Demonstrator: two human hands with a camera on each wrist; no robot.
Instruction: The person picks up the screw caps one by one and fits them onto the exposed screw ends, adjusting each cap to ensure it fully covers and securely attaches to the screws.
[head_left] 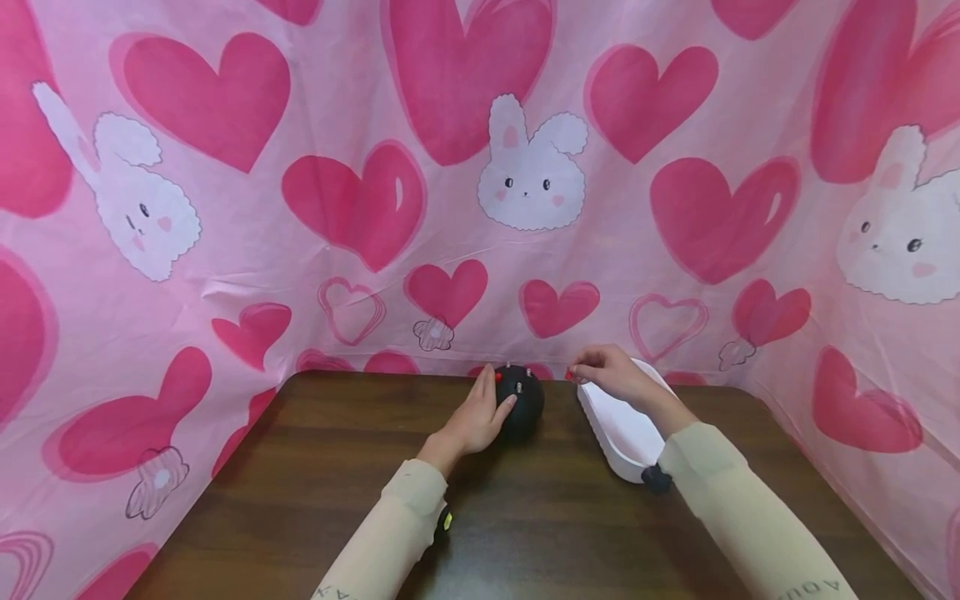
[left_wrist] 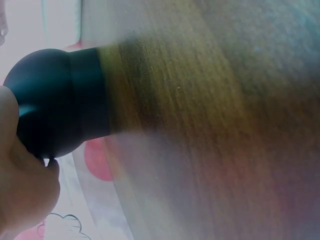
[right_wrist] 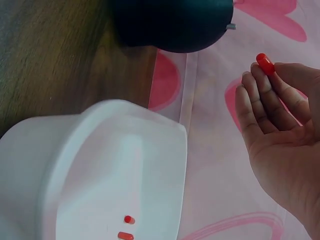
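Note:
A black ball point(head_left: 527, 414) on a short round base stands near the table's back edge, with several small metal pegs on its top. One red piece point(head_left: 498, 377) shows on its upper left, near the fingers. My left hand point(head_left: 474, 417) holds the ball from the left, thumb on the near side; part of that hand is cut off in the left wrist view. To the right of the ball, my right hand point(head_left: 617, 377) pinches a small red cylindrical cap point(right_wrist: 265, 64) between thumb and index finger. The cap is apart from the ball.
A long white tray point(head_left: 603, 429) lies under and beside the right forearm. Inside it, the right wrist view shows two small red pieces point(right_wrist: 129, 219). Pink heart-patterned cloth point(head_left: 345, 208) hangs behind and at both sides of the brown wooden table point(head_left: 322, 467).

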